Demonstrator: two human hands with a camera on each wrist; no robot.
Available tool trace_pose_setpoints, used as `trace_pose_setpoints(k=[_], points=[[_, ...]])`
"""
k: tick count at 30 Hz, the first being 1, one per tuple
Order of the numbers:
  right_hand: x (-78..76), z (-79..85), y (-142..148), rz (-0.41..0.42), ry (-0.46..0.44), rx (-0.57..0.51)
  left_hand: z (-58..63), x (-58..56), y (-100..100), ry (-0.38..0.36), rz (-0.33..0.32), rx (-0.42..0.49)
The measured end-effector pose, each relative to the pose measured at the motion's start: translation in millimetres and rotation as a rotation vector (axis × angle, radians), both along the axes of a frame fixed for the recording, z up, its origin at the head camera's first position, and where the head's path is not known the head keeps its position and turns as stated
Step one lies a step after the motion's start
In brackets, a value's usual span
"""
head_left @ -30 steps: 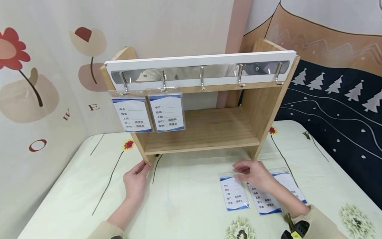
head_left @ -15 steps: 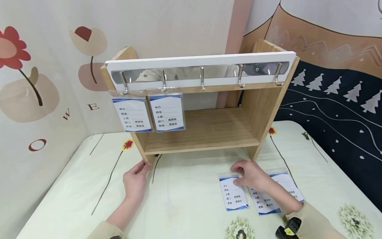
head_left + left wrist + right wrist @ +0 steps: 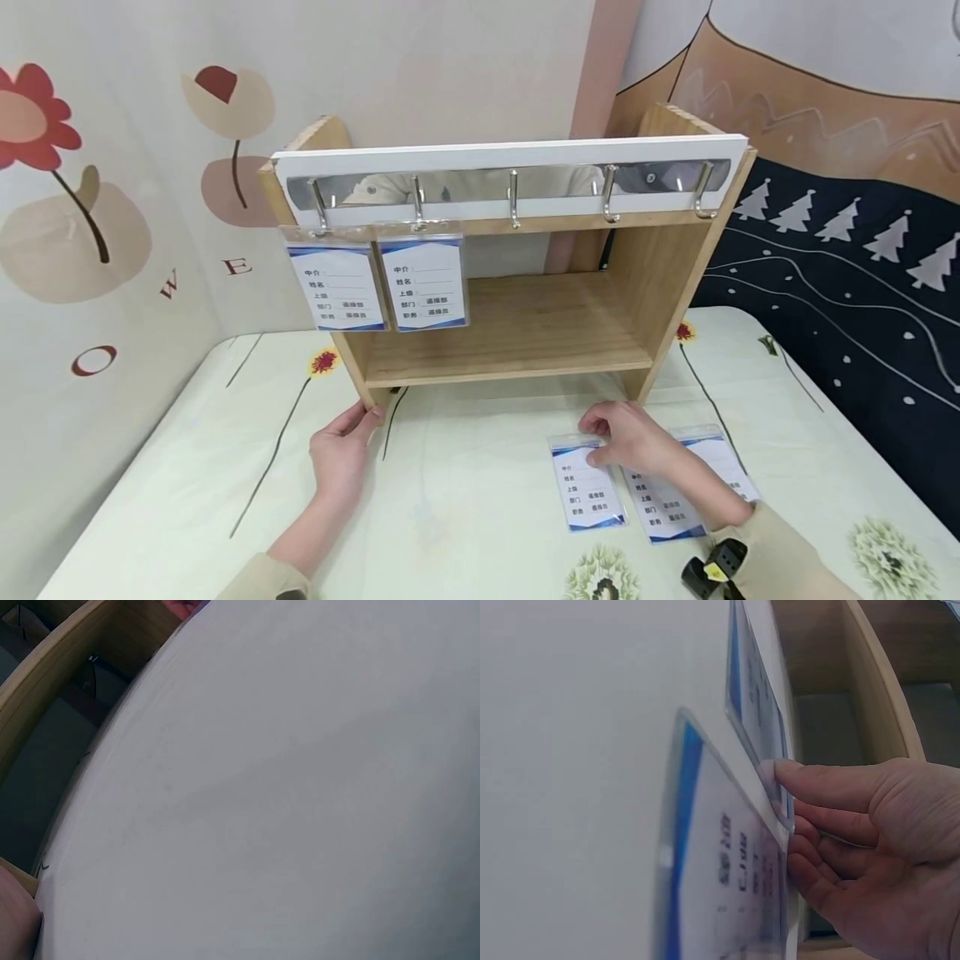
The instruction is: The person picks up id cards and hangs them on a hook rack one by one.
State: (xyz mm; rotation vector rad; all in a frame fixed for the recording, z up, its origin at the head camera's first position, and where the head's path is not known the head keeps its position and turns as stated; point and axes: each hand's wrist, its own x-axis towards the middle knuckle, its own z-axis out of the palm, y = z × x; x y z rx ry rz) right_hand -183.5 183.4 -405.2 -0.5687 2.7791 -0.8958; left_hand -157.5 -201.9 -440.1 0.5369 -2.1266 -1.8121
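A small wooden shelf stands on the cloth-covered surface. My left hand grips the bottom of its left side panel; only a bit of that hand shows in the left wrist view. My right hand is at the top right corner of a clear-sleeved ID badge lying flat. In the right wrist view the thumb is on the face of this badge, with the other fingers curled at its edge. Two more badges, one partly under the right forearm, lie to the right: a nearer badge and a farther badge.
A white rail with several metal hooks runs across the shelf's top front. From the two leftmost hooks hang a first badge and a second badge. A patterned curtain is behind.
My right hand has shifted slightly left, and its thumb has come down onto the face of the leftmost lying badge. The left hand keeps its grip on the shelf.
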Motion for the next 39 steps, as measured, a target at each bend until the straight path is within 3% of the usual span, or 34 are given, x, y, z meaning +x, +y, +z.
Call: trace_pose_setpoints(k=[9, 19, 34, 39], points=[[-4.2, 3.3, -2.0, 0.048, -0.032, 0.005, 0.6, 0.6, -0.6, -0.002, 0.0, -0.007], [-0.9, 0.0, -0.5, 0.046, -0.029, -0.027, 1.6, 0.4, 0.5, 0.007, 0.001, -0.016], [-5.1, -8.5, 11.9, 0.175, -0.045, -0.208, -0.5, 1.7, -1.9, -0.001, -0.003, -0.017], [-8.9, -10.9, 16.0, 0.19, -0.092, -0.231, 0.7, 2.2, -1.1, -0.012, -0.003, -0.016]])
